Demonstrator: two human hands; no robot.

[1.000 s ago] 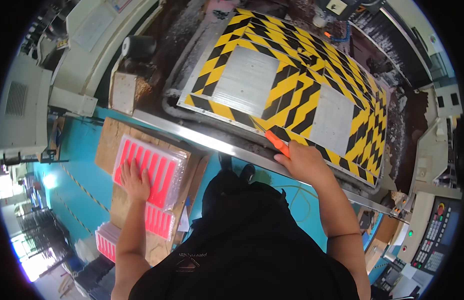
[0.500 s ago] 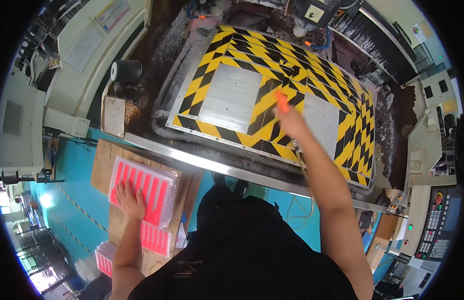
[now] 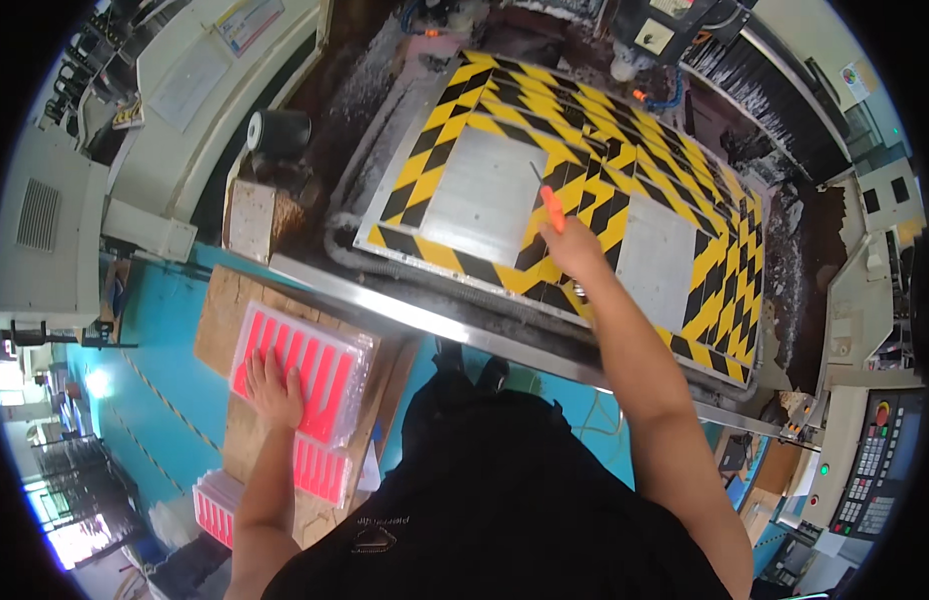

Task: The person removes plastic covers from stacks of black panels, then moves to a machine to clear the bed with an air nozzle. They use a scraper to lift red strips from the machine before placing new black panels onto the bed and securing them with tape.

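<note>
My left hand (image 3: 275, 392) rests flat, fingers spread, on a stack of clear plastic panels with pink-red bars (image 3: 325, 355). That stack lies on a wooden board (image 3: 225, 325) at the left. Over the machine bed, my right hand (image 3: 575, 252) is wrapped round an orange air blow gun (image 3: 553, 208). Its thin dark nozzle points up and left, above the left bare metal plate (image 3: 480, 195). Black-and-yellow striped tape (image 3: 455, 262) surrounds this plate and a second bare metal plate (image 3: 653, 255) to the right, partly behind my forearm.
A metal rail (image 3: 385, 312) runs along the bed's front edge. Under the hand-held stack lies another pink-barred panel (image 3: 320, 472); more panels (image 3: 215, 508) stand lower left. A spindle head (image 3: 650, 35) hangs at the back. A control panel (image 3: 870, 470) stands at right.
The blow gun, blurred before, has come left and nearer over the bed, and its nozzle now shows clearly. My left hand stays on the stack. The whole view has shifted slightly.
</note>
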